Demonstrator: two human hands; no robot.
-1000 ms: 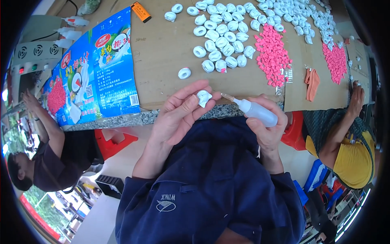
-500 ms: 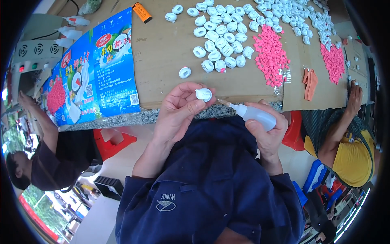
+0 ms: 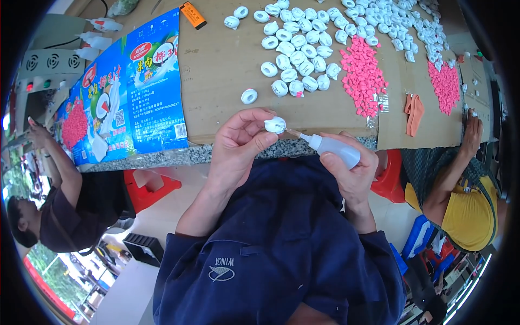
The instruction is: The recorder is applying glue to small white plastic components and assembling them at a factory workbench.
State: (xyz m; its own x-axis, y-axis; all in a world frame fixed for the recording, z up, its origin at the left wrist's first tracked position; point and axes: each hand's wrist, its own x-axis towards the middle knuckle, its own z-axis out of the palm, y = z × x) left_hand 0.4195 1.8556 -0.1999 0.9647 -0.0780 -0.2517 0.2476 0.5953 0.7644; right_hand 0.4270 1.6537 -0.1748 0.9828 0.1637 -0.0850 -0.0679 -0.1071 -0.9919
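Observation:
Between the thumb and fingers of my left hand (image 3: 242,142) is a small white rounded plastic piece (image 3: 274,125), held up over the table's front edge. My right hand (image 3: 353,170) grips a white squeeze bottle (image 3: 338,151), tilted so its thin nozzle points left. The nozzle's tip is at or very near the right side of the white piece; I cannot tell whether they touch. On the cardboard beyond my hands lie several similar white ring-shaped pieces (image 3: 298,57). One of them (image 3: 249,96) lies apart, nearest my left hand.
Pink small parts (image 3: 362,76) are heaped right of the white pieces. An orange cloth strip (image 3: 414,115) lies farther right. Blue printed cardboard (image 3: 157,108) and an orange box cutter (image 3: 193,15) are at left. Co-workers sit on both sides; one's hand (image 3: 473,130) is at far right.
The bottle and my right hand have shifted slightly left, bringing the nozzle closer to the white piece. My left hand stays nearly in place. The left co-worker's hand has moved.

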